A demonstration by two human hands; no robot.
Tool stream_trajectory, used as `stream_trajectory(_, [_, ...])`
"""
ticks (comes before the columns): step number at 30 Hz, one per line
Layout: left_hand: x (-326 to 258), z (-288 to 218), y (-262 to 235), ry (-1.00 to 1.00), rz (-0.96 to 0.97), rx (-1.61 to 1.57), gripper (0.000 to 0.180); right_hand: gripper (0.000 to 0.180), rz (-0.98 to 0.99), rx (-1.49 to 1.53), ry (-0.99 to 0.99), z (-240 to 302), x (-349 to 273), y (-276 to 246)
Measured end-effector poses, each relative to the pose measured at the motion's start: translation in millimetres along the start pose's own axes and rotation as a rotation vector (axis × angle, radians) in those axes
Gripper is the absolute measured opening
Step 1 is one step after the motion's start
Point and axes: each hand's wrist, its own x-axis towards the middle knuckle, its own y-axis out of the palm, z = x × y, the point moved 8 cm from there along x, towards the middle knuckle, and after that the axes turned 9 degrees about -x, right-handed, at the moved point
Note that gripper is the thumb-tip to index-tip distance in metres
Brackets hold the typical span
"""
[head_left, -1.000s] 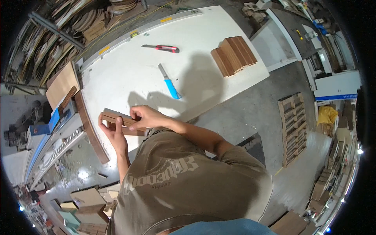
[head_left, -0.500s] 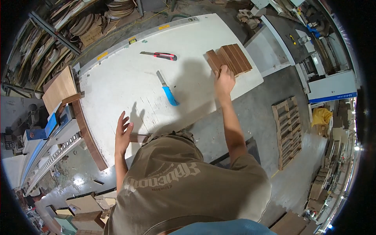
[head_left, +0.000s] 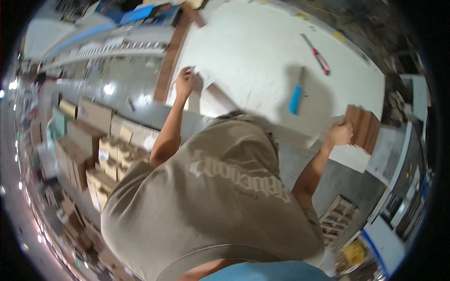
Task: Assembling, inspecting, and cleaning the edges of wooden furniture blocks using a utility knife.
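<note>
Right hand [head_left: 338, 134] grips the edge of the brown boards [head_left: 363, 129]. Left hand [head_left: 185, 80] rests loosely curled, empty, on the white counter [head_left: 253, 51].

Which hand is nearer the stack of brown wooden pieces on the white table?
Right. The right hand is at the near edge of the stack of brown wooden pieces, apparently touching it. The left hand rests on the white table, far to the stack's left.
</note>
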Motion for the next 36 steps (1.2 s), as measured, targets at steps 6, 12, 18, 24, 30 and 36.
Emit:
stream_trajectory(6, [-63.0,-45.2,10.8,0.447,0.321,0.406,0.098,0.012,0.125,0.748,-0.297,105.7,-72.0,-11.3])
stream_trajectory(12, [-61.3,-50.7,34.3,0.575,0.465,0.503,0.068,0.021,0.669,0.957,-0.791,237.1,-150.2,-99.5])
stream_trajectory(18, [-44.5,-43.8,27.6,0.531,0.388,0.476,0.060,0.025,1.001,1.022,-0.767,259.7,-174.8,-106.3])
stream_trajectory(24, [-58.3,-81.9,66.4,0.566,0.497,0.472,0.080,0.027,0.624,0.984,-0.536,239.5,-151.3,-79.6])
stream_trajectory(30, [-76.5,-90.8,146.7,0.840,0.774,0.548,0.048,0.036,0.335,0.837,-0.502,209.9,-122.9,-77.7])
stream_trajectory(36, [-63.1,-137.4,149.8,0.486,0.903,0.234,0.039,0.056,0.443,0.596,-0.334,171.5,-118.8,-38.7])
